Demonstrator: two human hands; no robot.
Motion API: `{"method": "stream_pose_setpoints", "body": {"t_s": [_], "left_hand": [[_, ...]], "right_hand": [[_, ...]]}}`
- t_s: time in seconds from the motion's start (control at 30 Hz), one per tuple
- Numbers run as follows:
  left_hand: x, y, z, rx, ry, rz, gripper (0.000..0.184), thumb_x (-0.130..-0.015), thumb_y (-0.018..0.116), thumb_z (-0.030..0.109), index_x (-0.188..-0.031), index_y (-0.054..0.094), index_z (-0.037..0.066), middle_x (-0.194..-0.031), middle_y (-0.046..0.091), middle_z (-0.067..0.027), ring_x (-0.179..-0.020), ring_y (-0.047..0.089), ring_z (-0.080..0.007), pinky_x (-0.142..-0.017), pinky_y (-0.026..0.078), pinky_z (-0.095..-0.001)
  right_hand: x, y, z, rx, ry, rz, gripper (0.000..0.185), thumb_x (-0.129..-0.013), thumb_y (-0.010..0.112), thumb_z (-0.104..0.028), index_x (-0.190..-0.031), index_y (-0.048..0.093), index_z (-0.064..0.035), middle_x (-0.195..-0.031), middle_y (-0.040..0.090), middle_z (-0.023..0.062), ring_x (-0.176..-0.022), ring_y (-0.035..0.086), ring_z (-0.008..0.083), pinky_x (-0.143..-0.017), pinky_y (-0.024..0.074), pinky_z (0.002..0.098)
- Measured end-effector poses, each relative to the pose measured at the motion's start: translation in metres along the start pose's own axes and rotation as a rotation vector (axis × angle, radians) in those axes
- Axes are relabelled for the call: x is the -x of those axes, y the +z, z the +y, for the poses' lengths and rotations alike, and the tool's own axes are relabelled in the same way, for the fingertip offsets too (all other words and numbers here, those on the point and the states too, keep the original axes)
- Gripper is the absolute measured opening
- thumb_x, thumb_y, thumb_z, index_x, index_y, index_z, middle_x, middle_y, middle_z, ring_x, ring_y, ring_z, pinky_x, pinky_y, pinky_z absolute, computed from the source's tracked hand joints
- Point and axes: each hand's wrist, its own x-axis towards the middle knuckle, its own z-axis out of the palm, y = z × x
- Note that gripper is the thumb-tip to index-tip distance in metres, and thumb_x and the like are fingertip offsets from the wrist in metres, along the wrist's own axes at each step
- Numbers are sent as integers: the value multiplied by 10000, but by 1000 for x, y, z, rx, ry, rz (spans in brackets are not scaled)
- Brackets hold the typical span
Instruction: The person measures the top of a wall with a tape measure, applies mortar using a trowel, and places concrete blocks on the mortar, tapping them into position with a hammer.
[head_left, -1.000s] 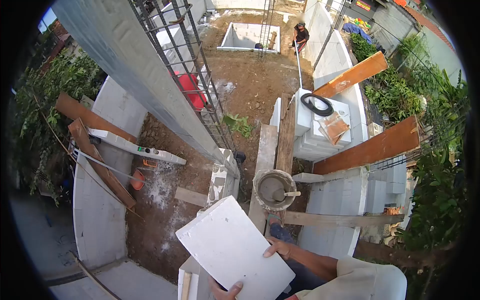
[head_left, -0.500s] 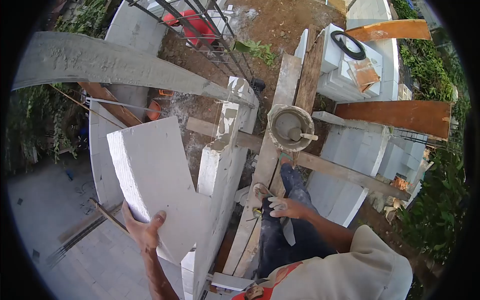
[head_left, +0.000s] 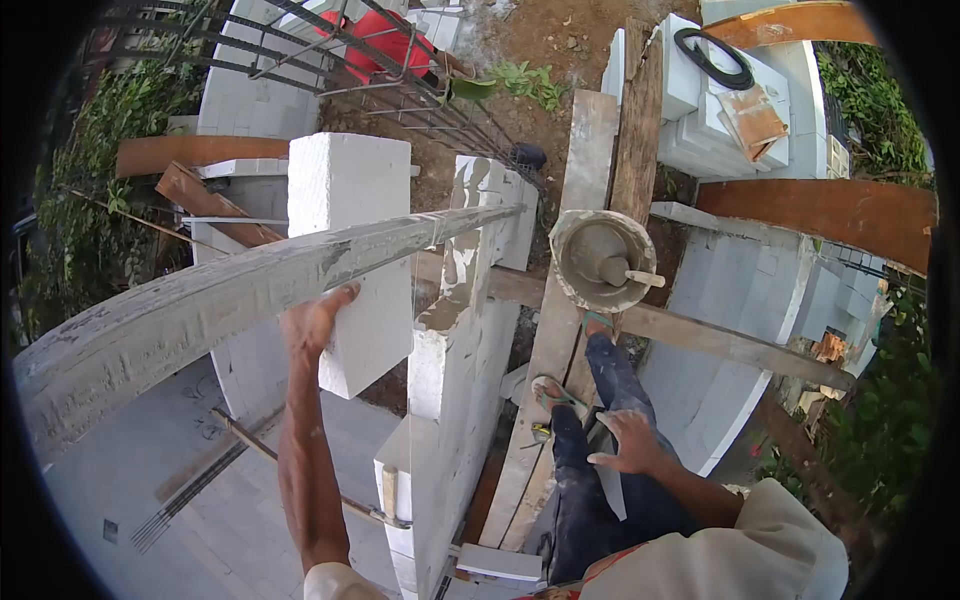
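Observation:
My left hand (head_left: 318, 318) grips a large white block (head_left: 368, 330) at its left side, with the block upright beside the wall. Part of the block is behind a long grey beam (head_left: 250, 275). The wall (head_left: 465, 380) has wet mortar (head_left: 455, 270) on its stepped top. Over my thigh, my right hand (head_left: 632, 440) is held with fingers apart and nothing in them. A grey blade-like piece (head_left: 610, 480) lies near it across my leg. A bucket of mortar (head_left: 603, 260) with a wooden-handled scoop (head_left: 645, 278) stands on the planks.
Planks (head_left: 535, 440) run beneath my feet. A hammer (head_left: 390, 495) rests on the lower wall step. Steel rebar (head_left: 400, 85) rises near a person in red (head_left: 385, 45). Stacked blocks (head_left: 725, 130) carry a black hose coil (head_left: 713, 58). A cross plank (head_left: 740, 345) extends right.
My left hand has raised the block forward along the wall, turning it more upright. My right hand has left the block and opened over my leg. The view has swung down.

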Motion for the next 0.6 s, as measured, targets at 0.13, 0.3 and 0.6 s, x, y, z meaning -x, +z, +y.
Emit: {"method": "stream_pose_setpoints", "body": {"t_s": [0.13,0.3,0.6], "left_hand": [[-53,58,-44,68,228,-72,732,-756,886,302,-1344,649,-66,-1203,710,-232,-1121,671,-356,-1072,498,-428],[-96,103,-85,-362,667,217,990,-811,862,493,-1512,463,-80,-1420,579,-273,-1272,598,-400,-1095,470,-516],[-89,165,-77,-156,584,175,857,-902,802,432,-1506,462,-72,-1445,565,-282,-1322,564,-425,-1129,458,-510]], "right_hand": [[-4,3,14,133,-34,0,893,-843,738,-726,-1418,619,-54,-1318,663,195,-1255,588,404,-1101,368,571],[-10,-1,14,146,-51,27,847,-850,728,-724,-1372,658,-62,-1283,681,159,-1240,598,366,-1101,365,553],[-23,-6,15,154,-41,26,808,-852,724,-718,-1345,686,-79,-1204,723,121,-1189,629,340,-1072,374,543]]}}
